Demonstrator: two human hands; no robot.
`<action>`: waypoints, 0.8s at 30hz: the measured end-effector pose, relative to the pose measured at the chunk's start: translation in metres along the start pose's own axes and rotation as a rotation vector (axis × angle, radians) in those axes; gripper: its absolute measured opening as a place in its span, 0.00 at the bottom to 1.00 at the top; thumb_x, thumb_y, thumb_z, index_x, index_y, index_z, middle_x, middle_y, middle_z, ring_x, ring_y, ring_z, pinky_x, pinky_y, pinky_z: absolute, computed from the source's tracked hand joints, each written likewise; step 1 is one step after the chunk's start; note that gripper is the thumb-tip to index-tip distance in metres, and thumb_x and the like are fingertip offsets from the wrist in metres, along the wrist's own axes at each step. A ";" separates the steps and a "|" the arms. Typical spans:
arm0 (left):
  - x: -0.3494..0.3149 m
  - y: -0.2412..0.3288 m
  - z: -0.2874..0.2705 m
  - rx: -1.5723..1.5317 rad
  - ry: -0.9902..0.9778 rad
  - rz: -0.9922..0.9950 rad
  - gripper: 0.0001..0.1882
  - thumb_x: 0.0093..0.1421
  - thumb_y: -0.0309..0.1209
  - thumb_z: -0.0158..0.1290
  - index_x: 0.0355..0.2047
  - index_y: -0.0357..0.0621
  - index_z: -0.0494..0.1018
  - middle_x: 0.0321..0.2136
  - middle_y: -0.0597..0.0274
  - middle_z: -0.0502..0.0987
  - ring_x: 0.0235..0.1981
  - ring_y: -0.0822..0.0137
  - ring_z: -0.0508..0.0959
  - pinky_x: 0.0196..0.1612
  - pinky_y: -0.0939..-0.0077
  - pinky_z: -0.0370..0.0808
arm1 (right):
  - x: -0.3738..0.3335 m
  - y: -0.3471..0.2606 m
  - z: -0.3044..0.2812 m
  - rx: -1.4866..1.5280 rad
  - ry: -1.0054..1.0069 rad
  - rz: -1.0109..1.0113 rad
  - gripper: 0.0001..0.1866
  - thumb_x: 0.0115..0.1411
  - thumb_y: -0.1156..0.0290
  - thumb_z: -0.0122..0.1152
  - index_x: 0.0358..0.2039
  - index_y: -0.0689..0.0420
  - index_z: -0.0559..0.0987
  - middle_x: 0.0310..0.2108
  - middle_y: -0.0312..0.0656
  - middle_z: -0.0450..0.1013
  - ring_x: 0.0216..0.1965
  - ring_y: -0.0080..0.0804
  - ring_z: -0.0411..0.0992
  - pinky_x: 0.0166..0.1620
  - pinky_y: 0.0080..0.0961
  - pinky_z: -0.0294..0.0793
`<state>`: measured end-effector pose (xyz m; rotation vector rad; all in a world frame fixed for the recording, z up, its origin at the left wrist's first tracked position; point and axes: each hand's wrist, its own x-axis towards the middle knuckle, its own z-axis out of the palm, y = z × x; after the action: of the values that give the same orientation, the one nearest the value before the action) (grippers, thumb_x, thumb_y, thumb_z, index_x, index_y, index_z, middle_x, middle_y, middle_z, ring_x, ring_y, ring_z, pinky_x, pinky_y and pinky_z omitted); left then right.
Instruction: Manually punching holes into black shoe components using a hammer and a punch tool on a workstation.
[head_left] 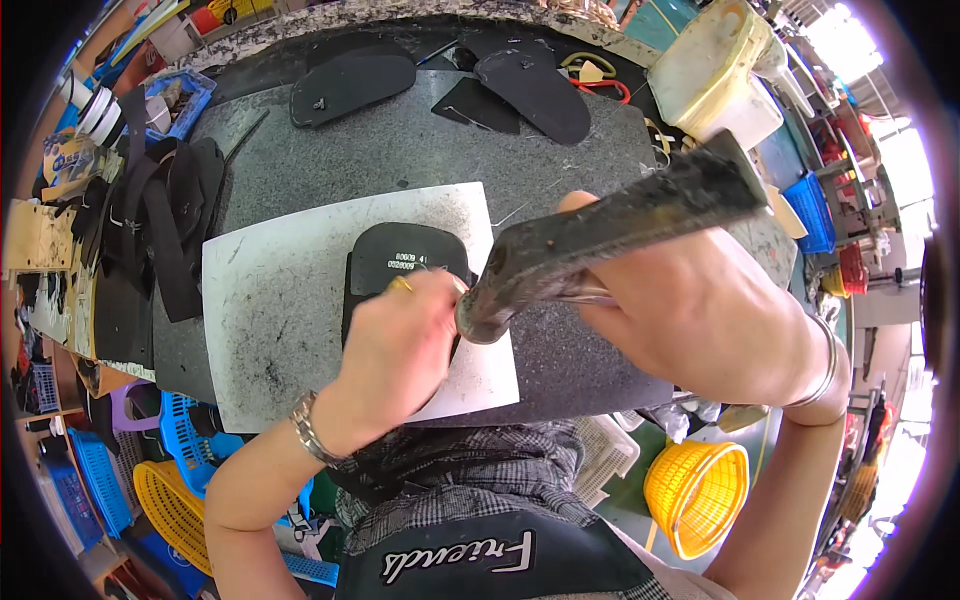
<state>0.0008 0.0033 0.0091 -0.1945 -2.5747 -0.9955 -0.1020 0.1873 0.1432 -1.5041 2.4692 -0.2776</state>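
The right hand [685,305] grips a hammer [630,215], the left hand [400,335] closes on a black sole [412,238], seemingly unfinished; two far soles [355,88] perhaps wait.

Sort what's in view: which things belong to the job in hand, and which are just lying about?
Seem part of the job:
- hammer, in the right hand
- black sole, at the left hand
- white sheet, beneath the sole

Seem just lying about:
- blue tray, upper left
- yellow basket, lower right
- dark strips, left
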 end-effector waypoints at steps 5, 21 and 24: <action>0.000 -0.013 0.004 -0.477 -0.009 -0.269 0.04 0.58 0.21 0.54 0.33 0.34 0.72 0.27 0.56 0.80 0.28 0.70 0.81 0.31 0.79 0.74 | -0.002 -0.002 -0.009 0.188 0.395 -0.104 0.14 0.51 0.83 0.60 0.40 0.63 0.76 0.31 0.37 0.72 0.27 0.21 0.67 0.32 0.19 0.67; 0.010 -0.005 0.003 -0.131 0.009 -0.051 0.06 0.55 0.22 0.55 0.34 0.38 0.72 0.25 0.52 0.75 0.24 0.51 0.77 0.27 0.68 0.73 | 0.003 0.005 0.003 -0.029 0.115 -0.006 0.19 0.48 0.81 0.61 0.44 0.58 0.74 0.26 0.43 0.68 0.25 0.41 0.67 0.32 0.29 0.70; 0.008 -0.022 0.002 -0.366 -0.041 -0.369 0.07 0.55 0.23 0.57 0.33 0.35 0.72 0.24 0.51 0.75 0.21 0.53 0.76 0.25 0.70 0.71 | 0.009 0.007 -0.002 0.085 0.323 -0.083 0.17 0.48 0.83 0.60 0.41 0.61 0.76 0.28 0.38 0.69 0.21 0.30 0.63 0.27 0.25 0.65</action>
<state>-0.0125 -0.0120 -0.0027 0.1769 -2.4936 -1.6096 -0.1125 0.1826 0.1424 -1.6383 2.5959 -0.6818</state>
